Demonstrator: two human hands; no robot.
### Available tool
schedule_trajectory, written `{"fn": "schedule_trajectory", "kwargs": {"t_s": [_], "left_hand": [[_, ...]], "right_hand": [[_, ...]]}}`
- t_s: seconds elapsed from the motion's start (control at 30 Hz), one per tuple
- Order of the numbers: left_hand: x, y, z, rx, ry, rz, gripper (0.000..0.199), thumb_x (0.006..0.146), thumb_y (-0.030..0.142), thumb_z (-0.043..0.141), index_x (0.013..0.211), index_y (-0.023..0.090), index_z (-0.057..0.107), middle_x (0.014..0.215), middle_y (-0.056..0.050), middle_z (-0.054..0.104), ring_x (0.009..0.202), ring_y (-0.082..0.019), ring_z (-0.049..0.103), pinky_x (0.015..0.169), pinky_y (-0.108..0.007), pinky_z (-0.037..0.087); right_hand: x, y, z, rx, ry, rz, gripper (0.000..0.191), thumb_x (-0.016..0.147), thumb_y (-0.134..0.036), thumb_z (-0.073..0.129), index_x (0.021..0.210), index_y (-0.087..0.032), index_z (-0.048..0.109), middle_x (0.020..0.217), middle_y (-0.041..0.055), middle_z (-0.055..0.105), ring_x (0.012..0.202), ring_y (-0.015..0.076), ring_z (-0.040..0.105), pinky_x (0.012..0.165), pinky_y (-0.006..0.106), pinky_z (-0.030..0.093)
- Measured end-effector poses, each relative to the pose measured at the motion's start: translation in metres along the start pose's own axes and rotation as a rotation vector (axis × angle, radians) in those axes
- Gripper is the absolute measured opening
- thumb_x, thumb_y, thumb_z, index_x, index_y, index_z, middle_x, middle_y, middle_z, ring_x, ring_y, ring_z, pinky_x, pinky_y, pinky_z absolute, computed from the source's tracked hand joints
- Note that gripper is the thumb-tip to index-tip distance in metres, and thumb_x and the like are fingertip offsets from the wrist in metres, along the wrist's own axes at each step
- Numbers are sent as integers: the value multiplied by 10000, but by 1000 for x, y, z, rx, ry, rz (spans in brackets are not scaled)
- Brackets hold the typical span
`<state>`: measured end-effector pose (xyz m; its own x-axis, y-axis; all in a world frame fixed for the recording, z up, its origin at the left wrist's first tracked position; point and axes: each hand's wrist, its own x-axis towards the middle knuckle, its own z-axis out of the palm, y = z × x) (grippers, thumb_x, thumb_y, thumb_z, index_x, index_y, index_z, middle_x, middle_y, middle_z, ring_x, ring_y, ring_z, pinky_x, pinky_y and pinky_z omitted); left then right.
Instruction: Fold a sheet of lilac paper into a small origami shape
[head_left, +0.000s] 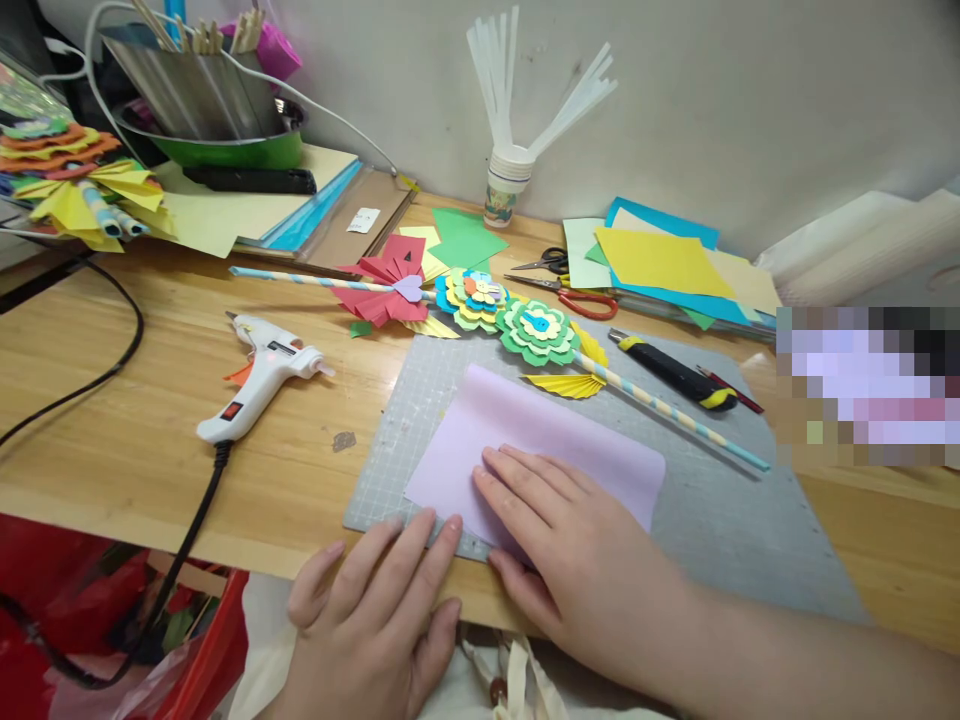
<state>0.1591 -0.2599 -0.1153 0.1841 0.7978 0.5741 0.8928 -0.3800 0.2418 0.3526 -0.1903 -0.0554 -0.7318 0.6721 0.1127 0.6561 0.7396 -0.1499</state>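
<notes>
A sheet of light purple paper (570, 425), folded over with a rounded bend along its far side, lies on the grey cutting mat (720, 530). My right hand (562, 540) rests flat across the paper with its fingers stretched out. At the table's front edge, my left hand (382, 600) has its fingers spread; their tips are at the paper's near left corner, and nothing is held. Just beyond the paper lies a striped paper stick (645, 400) decorated with a green layered paper flower (538, 333), a blue and yellow flower (472, 298) and a red pleated fan (375, 290).
A white glue gun (262, 380) with a black cord lies left. A utility knife (671, 370) and scissors (577, 300) lie beyond the mat. Colored paper (667, 262) is stacked behind; paper cups (508, 185) hold white glue sticks. A red bag (217, 640) sits below the table edge.
</notes>
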Motion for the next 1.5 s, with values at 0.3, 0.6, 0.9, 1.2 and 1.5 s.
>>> {"fn": "schedule_trajectory", "kwargs": {"t_s": [0.3,0.6,0.9,1.2,1.5], "left_hand": [[-3,1,1,-7,-11,-2,335,894,378,545,1193,279,658,1147,5,718,1010,-200,590,1000,-346,291],[6,-5,-6,64,-66,117,324,848,393,595,1132,264,682,1106,-13,728,986,-220,578,968,-362,301],[-6,3,3,-53,-26,-74,307,891,399,535,1149,312,679,1160,-28,697,1051,-233,560,996,-391,275],[-4,2,1,-7,-28,-45,297,888,386,543,1140,308,678,1129,-48,697,1020,-237,576,931,-404,308],[-1,-12,-6,66,-58,100,398,836,398,618,1194,227,652,1112,-37,727,989,-222,579,946,-367,305]], "right_hand": [[-2,-1,0,-7,33,-40,431,900,-228,450,1260,-58,615,1298,183,617,1170,338,595,940,489,543],[-1,-2,0,-15,37,-32,436,903,-223,444,1274,-58,602,1297,182,618,1168,330,592,947,479,535],[-1,-3,2,-30,89,-40,396,919,-215,446,1238,-54,618,1263,181,640,1155,325,602,923,471,544],[-7,6,3,-99,62,-280,323,911,-140,481,1177,-54,642,1260,209,634,1168,375,587,868,489,568],[-3,5,-3,-182,-1,-326,353,936,-115,401,1202,-38,621,1259,226,626,1153,371,595,814,462,582]]}}
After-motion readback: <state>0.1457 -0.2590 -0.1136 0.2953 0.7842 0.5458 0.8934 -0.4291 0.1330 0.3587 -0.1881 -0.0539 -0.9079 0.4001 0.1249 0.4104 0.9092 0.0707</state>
